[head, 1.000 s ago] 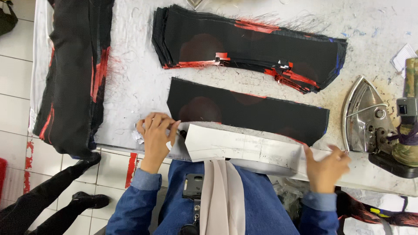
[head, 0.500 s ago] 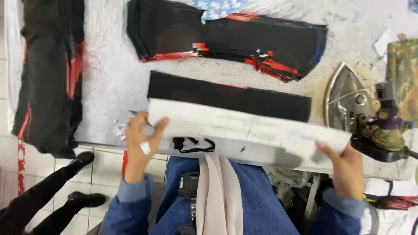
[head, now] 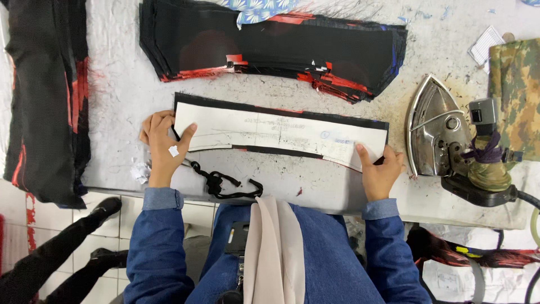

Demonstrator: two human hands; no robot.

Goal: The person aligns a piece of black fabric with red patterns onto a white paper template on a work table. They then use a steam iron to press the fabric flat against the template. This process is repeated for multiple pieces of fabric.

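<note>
A worker's left hand [head: 163,143] and right hand [head: 378,169] pinch the two ends of a white paper pattern [head: 278,134] laid on a black fabric strip [head: 225,106] beside the iron [head: 441,132], where uneven pressure could slide the pattern off the strip's edges.

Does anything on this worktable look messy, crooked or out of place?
Mostly tidy. The white paper pattern, held by the left hand and right hand, sits slightly askew on the black fabric strip, overhanging at the lower right. Crumpled paper scraps lie at the table edge.
</note>
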